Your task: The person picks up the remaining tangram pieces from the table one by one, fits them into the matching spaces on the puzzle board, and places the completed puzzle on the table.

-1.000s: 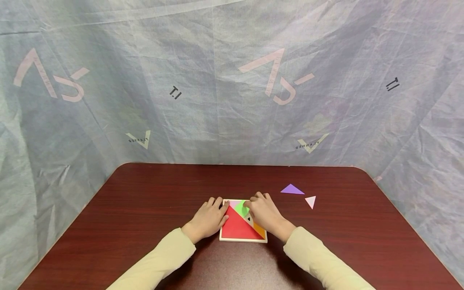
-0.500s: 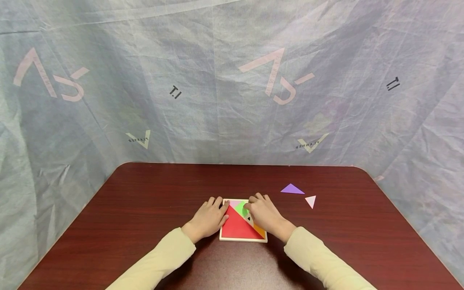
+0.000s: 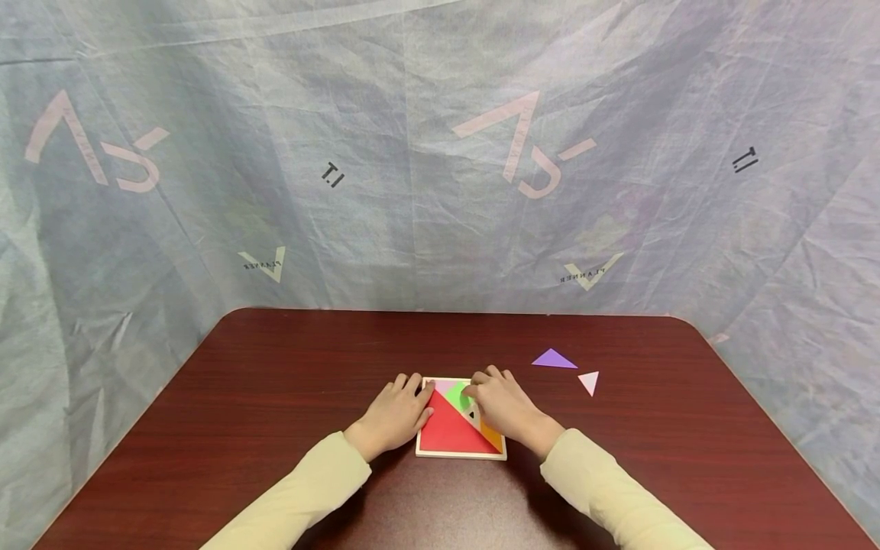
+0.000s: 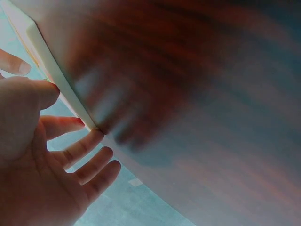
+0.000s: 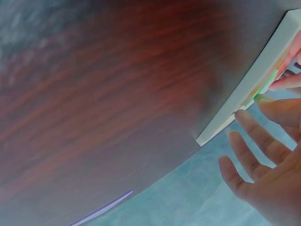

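A square wooden tray lies on the dark red table and holds flat coloured pieces: a large red triangle, an orange piece, a pink piece and a green piece. My left hand lies flat beside the tray with straight fingers against its left edge. My right hand arches over the tray's far right part. Its thumb and forefinger pinch the green piece, and the other fingers are spread.
A purple triangle and a pale pink triangle lie loose on the table to the right of the tray. A crinkled grey-blue sheet hangs behind the table. The table's rounded far corners sit at left and right.
My right hand has shifted slightly left over the green piece. The left hand and the tray have stayed put.
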The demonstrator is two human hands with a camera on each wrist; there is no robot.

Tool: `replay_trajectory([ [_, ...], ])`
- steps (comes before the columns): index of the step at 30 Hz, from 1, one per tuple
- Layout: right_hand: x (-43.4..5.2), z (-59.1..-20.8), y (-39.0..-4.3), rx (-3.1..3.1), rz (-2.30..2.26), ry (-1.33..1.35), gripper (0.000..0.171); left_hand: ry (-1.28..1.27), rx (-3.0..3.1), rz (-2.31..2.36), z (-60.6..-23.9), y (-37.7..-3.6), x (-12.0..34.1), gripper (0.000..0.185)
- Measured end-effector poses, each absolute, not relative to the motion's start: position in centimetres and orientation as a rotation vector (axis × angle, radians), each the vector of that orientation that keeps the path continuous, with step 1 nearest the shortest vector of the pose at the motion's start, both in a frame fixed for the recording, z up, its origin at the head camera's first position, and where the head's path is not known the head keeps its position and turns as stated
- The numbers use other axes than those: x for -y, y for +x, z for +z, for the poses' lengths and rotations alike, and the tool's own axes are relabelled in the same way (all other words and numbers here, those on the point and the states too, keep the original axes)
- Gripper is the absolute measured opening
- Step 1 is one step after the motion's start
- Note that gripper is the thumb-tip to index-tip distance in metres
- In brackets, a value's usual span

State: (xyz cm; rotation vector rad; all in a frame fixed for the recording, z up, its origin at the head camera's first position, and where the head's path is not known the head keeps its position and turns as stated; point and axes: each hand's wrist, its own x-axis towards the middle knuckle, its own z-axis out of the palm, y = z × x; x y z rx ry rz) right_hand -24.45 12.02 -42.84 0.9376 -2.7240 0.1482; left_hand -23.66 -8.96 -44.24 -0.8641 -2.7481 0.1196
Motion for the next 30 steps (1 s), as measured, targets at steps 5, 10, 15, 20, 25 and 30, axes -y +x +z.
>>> replay_trajectory([
  [5, -12.2, -42.8, -24.5, 2.721, 0.159, 0.925, 0.023, -0.862, 2.755, 0.115, -44.2, -23.6, 9.0, 0.041],
  [10, -12.6, -42.7, -24.6, 2.702, 0.174, 0.904, 0.022, -0.861, 2.762, 0.11, -44.3, -23.7, 8.9, 0.041],
  [15, -13.3, -42.6, -24.8, 2.683, 0.19, 0.873, 0.02, -0.86, 2.762, 0.106, -44.3, -23.6, 8.9, 0.041],
  [20, -14.1, -42.5, -25.0, 2.673, 0.196, 0.838, 0.022, -0.862, 2.758, 0.105, -44.3, -23.6, 9.0, 0.041],
  [25, -15.1, -42.4, -25.2, 2.692, 0.213, 0.787, 0.022, -0.866, 2.755, 0.109, -44.2, -23.6, 8.9, 0.041],
  [30, -16.2, -42.4, -25.5, 2.693, 0.209, 0.742, 0.019, -0.863, 2.751, 0.108, -44.2, -23.6, 9.0, 0.041],
])
